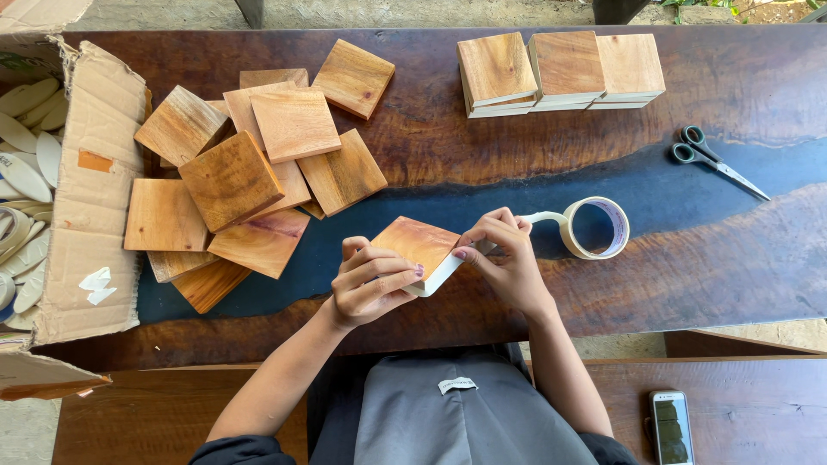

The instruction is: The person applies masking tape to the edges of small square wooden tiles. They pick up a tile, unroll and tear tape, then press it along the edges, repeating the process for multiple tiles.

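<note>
My left hand (369,284) grips the near left side of a square wooden block (415,243) with white wrapped edges, held tilted just above the dark table (689,275). At the block's right edge, my right hand (502,257) pinches a strip of tape against it. The strip runs to a roll of pale tape (596,228) lying on the table just right of that hand.
A loose pile of bare wooden squares (250,172) lies at the left. Three wrapped stacks (560,71) stand at the back. Scissors (715,159) lie at the right. An open cardboard box (77,198) sits at the far left, a phone (671,428) on the near bench.
</note>
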